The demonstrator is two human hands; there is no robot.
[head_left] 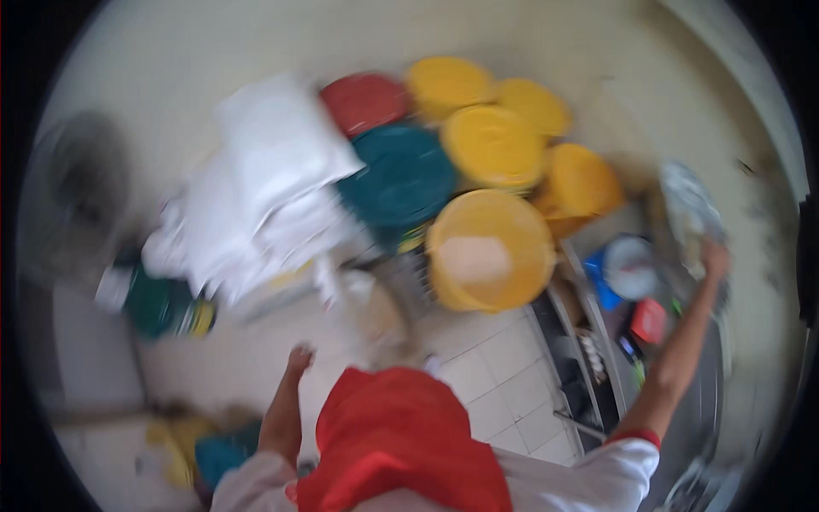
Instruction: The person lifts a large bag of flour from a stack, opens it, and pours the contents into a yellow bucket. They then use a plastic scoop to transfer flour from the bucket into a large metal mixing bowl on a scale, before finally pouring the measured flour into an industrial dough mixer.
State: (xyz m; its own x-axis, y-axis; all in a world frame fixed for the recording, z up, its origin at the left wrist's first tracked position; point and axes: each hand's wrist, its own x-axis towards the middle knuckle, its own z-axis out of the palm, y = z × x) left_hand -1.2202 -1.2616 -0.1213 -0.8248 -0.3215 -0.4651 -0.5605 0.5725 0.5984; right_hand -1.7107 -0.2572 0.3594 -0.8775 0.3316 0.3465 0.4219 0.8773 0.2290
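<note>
A whitish, shiny plastic bag [685, 200] stood near the wall, above the far end of the grey worktop [695, 401], with the right hand [715, 258] at its lower edge (blur hid whether the fingers had closed on it). Just beside it, on the same worktop, was a blue weighing scale [607, 286] with a round pale dish [631, 267], and nearer the person a red box [648, 321]. The left hand [300, 357], well apart from the right, hung over the tiled floor [499, 375]; its grip could not be told. Farther out were an open yellow tub [461, 294] holding pale powder [476, 258], a green-lidded barrel [401, 175] and piled white sacks [286, 141].
</note>
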